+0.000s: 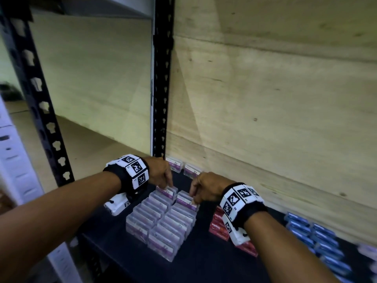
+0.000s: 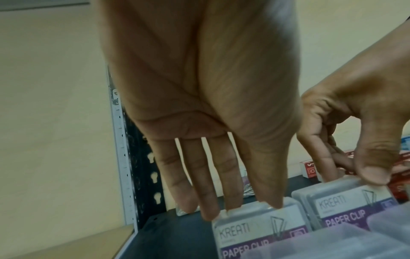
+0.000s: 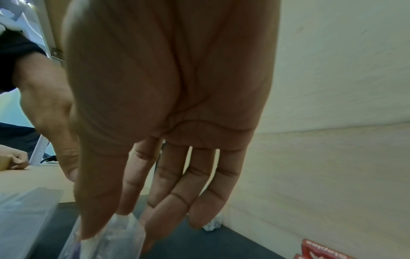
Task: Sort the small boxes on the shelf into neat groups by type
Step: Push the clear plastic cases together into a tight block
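Head view: the left hand (image 1: 161,173) and right hand (image 1: 206,187) each reach straight down onto the rearmost box of their own row, the left-row paper clip box (image 1: 166,192) and the right-row paper clip box (image 1: 184,200). Both boxes lie with their long axes crosswise.

Left wrist: thumb in front and fingers (image 2: 207,196) behind, pinching narrowly.

Right wrist: the same narrow pinch; the label is unseen here.

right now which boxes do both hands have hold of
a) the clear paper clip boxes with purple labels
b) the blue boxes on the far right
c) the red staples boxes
A: the left hand and the right hand each pinch a far-end box in the two rows of clear paper clip boxes, while the red boxes and blue boxes sit untouched to the right.
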The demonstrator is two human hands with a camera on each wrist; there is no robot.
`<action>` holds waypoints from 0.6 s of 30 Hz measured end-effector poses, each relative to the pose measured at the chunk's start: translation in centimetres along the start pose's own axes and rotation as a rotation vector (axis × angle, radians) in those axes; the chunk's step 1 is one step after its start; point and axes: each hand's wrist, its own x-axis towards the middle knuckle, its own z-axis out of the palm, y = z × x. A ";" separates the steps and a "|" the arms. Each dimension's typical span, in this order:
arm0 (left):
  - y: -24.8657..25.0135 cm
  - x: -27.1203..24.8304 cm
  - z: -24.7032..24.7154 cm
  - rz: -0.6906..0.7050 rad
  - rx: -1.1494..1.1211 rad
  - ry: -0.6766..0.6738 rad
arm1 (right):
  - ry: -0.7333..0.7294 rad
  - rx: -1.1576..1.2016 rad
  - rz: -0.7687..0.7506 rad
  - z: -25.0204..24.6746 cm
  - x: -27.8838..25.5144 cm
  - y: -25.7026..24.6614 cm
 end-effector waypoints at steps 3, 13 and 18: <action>0.4 -0.4 0.2 -0.007 -0.007 0.005 | -0.002 -0.024 -0.014 0.2 -0.7 -0.3; 0.9 -1.3 0.7 0.012 -0.009 -0.003 | -0.008 -0.045 -0.024 0.4 -2.3 -0.9; 0.9 -1.5 0.7 0.014 -0.046 -0.027 | -0.023 -0.041 -0.030 0.5 -2.5 -1.1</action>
